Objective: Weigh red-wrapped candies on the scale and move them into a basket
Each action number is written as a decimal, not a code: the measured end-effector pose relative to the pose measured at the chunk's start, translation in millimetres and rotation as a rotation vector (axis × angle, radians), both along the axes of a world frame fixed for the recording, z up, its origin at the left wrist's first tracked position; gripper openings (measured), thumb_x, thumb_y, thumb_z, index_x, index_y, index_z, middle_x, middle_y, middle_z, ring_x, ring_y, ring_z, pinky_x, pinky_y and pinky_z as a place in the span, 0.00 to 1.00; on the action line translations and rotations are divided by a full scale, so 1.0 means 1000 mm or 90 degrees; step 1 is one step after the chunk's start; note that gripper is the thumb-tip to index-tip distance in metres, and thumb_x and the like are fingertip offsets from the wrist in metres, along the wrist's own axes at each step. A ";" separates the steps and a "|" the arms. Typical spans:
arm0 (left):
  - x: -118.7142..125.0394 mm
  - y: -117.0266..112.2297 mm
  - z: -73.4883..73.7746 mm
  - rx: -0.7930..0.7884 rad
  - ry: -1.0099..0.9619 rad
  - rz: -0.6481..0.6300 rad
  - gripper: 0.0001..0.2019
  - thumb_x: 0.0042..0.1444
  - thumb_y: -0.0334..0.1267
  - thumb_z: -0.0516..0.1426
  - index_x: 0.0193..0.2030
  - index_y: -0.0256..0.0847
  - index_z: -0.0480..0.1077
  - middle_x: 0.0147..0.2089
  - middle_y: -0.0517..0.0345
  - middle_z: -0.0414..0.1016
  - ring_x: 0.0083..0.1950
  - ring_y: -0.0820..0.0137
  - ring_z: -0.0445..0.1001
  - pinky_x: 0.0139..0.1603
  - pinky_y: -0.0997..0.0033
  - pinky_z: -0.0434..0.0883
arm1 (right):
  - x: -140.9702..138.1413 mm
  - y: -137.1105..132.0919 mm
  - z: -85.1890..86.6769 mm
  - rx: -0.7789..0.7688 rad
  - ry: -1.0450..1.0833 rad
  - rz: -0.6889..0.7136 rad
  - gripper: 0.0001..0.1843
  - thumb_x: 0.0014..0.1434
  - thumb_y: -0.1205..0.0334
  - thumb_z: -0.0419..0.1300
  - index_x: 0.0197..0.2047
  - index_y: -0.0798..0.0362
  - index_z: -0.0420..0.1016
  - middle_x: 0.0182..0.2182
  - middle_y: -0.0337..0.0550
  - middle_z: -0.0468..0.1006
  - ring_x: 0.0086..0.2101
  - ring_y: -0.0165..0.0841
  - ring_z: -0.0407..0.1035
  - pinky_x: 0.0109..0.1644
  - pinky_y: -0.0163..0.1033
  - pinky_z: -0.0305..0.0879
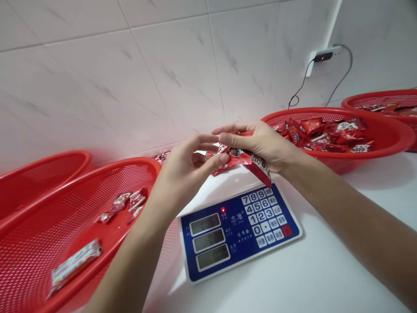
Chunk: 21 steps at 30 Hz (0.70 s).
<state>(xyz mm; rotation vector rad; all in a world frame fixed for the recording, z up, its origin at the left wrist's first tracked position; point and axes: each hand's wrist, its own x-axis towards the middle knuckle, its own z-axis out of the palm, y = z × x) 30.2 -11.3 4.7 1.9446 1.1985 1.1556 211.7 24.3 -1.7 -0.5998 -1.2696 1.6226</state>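
Note:
My right hand (269, 145) is closed on red snack packets (259, 167) printed with white and dark lettering, held above the weighing scale (241, 232). One packet hangs down towards the keypad. From the other side, my left hand (185, 169) pinches the left end of the red wrapping with its thumb and bent fingers. How many packets are in the hands I cannot tell, since the fingers cover part of them. The scale has a blue panel with number keys, a red light and three small displays. Its weighing pan is mostly hidden behind my hands.
At left, a red mesh basket (151, 163) holds a few small packets and a long white-wrapped bar (76, 265); another red basket (81, 158) stands behind it. Several red packets fill the right basket (391, 139). A further basket (381, 98) and a socket with cables (324, 56) are beyond.

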 end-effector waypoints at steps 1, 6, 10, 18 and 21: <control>-0.001 0.001 0.000 -0.003 0.001 0.001 0.15 0.60 0.45 0.67 0.51 0.42 0.77 0.48 0.50 0.84 0.40 0.65 0.83 0.34 0.70 0.78 | 0.000 0.000 0.000 0.006 -0.001 0.005 0.19 0.48 0.59 0.81 0.39 0.55 0.81 0.29 0.42 0.83 0.28 0.32 0.78 0.33 0.35 0.78; 0.001 0.002 -0.003 0.036 0.013 0.019 0.11 0.63 0.42 0.64 0.50 0.43 0.75 0.45 0.51 0.84 0.41 0.64 0.83 0.35 0.69 0.77 | 0.001 0.000 0.001 0.020 0.012 0.037 0.18 0.48 0.58 0.81 0.38 0.55 0.82 0.27 0.41 0.82 0.28 0.30 0.78 0.33 0.32 0.77; 0.003 0.002 -0.004 0.070 0.024 0.020 0.08 0.65 0.40 0.61 0.48 0.42 0.75 0.41 0.53 0.84 0.41 0.64 0.83 0.39 0.67 0.79 | 0.002 0.001 0.000 0.019 -0.003 0.022 0.18 0.49 0.57 0.80 0.39 0.55 0.83 0.30 0.42 0.83 0.30 0.31 0.79 0.36 0.34 0.78; -0.005 0.001 0.008 0.007 -0.089 0.073 0.03 0.63 0.36 0.63 0.41 0.42 0.80 0.37 0.55 0.84 0.37 0.63 0.84 0.39 0.65 0.82 | 0.012 0.003 0.012 -0.007 -0.025 -0.132 0.08 0.57 0.69 0.73 0.41 0.55 0.83 0.31 0.42 0.82 0.26 0.27 0.75 0.34 0.32 0.77; -0.006 0.003 0.008 -0.037 -0.114 0.037 0.05 0.60 0.36 0.65 0.41 0.42 0.81 0.40 0.53 0.86 0.38 0.63 0.85 0.35 0.69 0.81 | 0.017 0.002 0.017 0.001 -0.042 -0.164 0.10 0.57 0.70 0.72 0.43 0.55 0.84 0.31 0.41 0.81 0.25 0.25 0.73 0.32 0.30 0.75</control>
